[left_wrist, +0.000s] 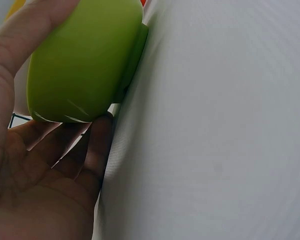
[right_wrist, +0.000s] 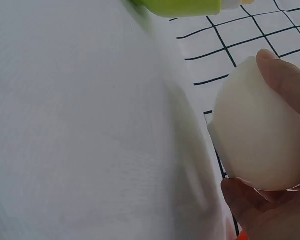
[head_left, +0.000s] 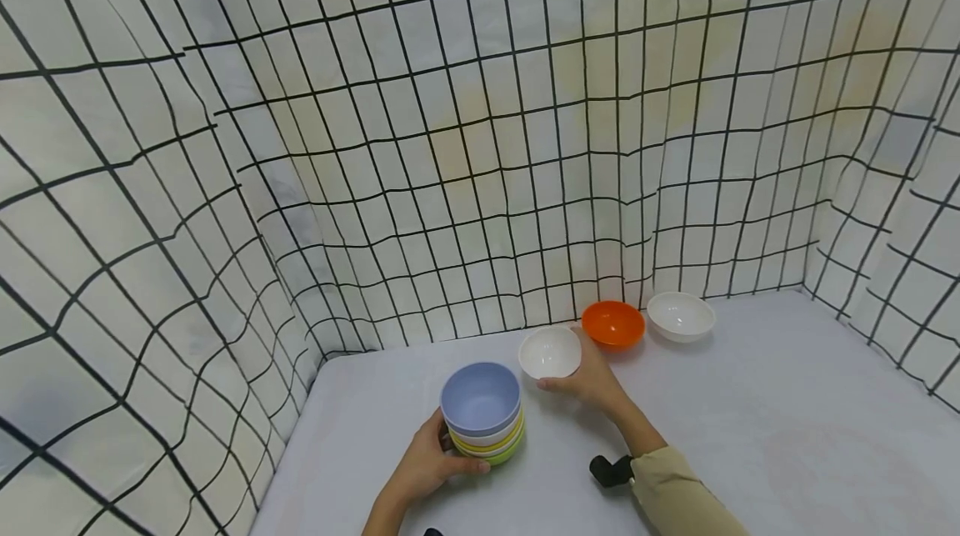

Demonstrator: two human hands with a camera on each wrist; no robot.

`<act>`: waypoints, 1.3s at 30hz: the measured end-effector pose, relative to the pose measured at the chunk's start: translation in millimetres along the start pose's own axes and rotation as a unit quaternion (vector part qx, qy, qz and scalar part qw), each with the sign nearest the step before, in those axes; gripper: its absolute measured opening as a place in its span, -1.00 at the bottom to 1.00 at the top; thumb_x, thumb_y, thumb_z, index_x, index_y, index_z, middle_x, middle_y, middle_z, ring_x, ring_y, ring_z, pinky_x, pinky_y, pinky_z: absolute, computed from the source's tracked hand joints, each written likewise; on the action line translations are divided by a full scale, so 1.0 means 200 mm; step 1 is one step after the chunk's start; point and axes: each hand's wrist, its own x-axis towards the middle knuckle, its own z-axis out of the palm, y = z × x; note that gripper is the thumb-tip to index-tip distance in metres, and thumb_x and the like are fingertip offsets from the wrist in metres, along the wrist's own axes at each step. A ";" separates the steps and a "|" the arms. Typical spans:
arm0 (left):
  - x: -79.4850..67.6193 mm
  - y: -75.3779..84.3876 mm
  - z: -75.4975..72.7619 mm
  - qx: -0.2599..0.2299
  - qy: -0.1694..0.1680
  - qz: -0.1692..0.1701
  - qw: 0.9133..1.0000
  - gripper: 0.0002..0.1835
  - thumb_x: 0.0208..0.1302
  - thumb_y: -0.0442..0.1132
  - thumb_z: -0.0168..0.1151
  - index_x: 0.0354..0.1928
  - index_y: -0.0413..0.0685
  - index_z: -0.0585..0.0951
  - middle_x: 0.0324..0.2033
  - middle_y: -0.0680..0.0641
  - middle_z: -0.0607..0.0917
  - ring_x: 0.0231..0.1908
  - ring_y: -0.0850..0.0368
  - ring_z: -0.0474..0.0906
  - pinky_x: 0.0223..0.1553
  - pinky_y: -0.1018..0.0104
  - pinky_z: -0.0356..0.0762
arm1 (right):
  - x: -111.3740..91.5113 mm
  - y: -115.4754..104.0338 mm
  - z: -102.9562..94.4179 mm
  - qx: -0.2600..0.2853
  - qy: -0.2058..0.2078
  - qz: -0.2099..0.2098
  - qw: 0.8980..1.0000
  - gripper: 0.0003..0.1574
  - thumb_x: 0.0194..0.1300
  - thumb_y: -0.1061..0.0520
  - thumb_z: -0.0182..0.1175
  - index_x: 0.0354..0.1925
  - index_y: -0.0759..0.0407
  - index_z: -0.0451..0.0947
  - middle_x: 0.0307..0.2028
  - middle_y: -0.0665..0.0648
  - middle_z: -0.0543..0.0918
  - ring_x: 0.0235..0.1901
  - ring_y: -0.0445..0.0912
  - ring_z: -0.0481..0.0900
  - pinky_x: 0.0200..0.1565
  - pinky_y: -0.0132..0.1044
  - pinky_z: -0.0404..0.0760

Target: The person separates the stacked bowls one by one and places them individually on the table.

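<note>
My left hand [head_left: 433,459] holds the side of a stack of nested bowls, thumb in front and fingers behind. A light blue bowl [head_left: 481,399] tops the stack, with white and yellow rims under it and a green bowl [head_left: 507,453] at the bottom. In the left wrist view the green bowl [left_wrist: 85,60] stands on the white surface between thumb and fingers. My right hand [head_left: 596,378] grips a white bowl [head_left: 550,353] to the right of and behind the stack. The right wrist view shows this white bowl [right_wrist: 260,130] pinched between thumb and fingers, its base tilted off the surface.
An orange bowl [head_left: 613,324] sits just beyond my right hand, and another white bowl [head_left: 681,317] stands to its right. Behind them rises a white cloth wall with a black grid [head_left: 480,211]. A white cloth covers the table [head_left: 750,419].
</note>
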 end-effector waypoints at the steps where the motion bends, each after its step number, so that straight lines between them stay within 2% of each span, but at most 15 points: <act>1: 0.00 0.00 0.00 -0.001 0.001 0.000 1.000 0.13 -0.17 -0.14 0.74 0.48 -0.02 0.30 0.30 -0.13 0.58 0.29 -0.11 0.56 0.38 -0.08 0.51 | 0.00 0.01 0.00 -0.001 -0.001 0.003 1.000 0.29 -0.16 0.07 0.72 0.44 0.19 0.23 0.31 0.23 0.49 0.27 0.18 0.50 0.35 0.23 0.53; 8: 0.00 0.00 0.00 -0.005 -0.001 -0.002 1.000 0.13 -0.17 -0.14 0.74 0.49 -0.01 0.30 0.30 -0.12 0.58 0.29 -0.09 0.56 0.38 -0.08 0.51 | -0.01 0.03 0.01 -0.014 -0.006 0.023 1.000 0.31 -0.15 0.02 0.72 0.44 0.19 0.20 0.29 0.25 0.49 0.26 0.19 0.49 0.33 0.24 0.54; 17: 0.00 0.00 0.00 -0.007 -0.004 0.004 1.000 0.11 -0.16 -0.15 0.73 0.48 0.00 0.31 0.30 -0.11 0.59 0.29 -0.08 0.55 0.37 -0.06 0.52 | -0.01 0.04 0.01 -0.003 -0.014 0.043 0.999 0.27 -0.10 0.07 0.69 0.44 0.16 0.17 0.31 0.23 0.46 0.29 0.16 0.46 0.37 0.24 0.49; 27: -0.01 0.00 0.00 -0.005 -0.003 0.002 1.000 0.11 -0.15 -0.15 0.73 0.48 -0.01 0.31 0.30 -0.12 0.58 0.29 -0.09 0.55 0.38 -0.07 0.51 | 0.01 0.07 0.03 0.009 -0.013 0.054 0.998 0.31 -0.09 0.06 0.69 0.46 0.15 0.11 0.35 0.26 0.41 0.33 0.21 0.42 0.42 0.27 0.42; 39: -0.01 0.01 0.00 -0.004 -0.004 0.004 1.000 0.11 -0.15 -0.14 0.73 0.49 0.00 0.30 0.30 -0.10 0.58 0.29 -0.07 0.55 0.38 -0.05 0.51 | 0.08 0.07 0.06 0.013 -0.003 0.047 0.999 0.31 -0.05 0.06 0.67 0.49 0.14 0.10 0.38 0.26 0.38 0.36 0.21 0.39 0.45 0.27 0.38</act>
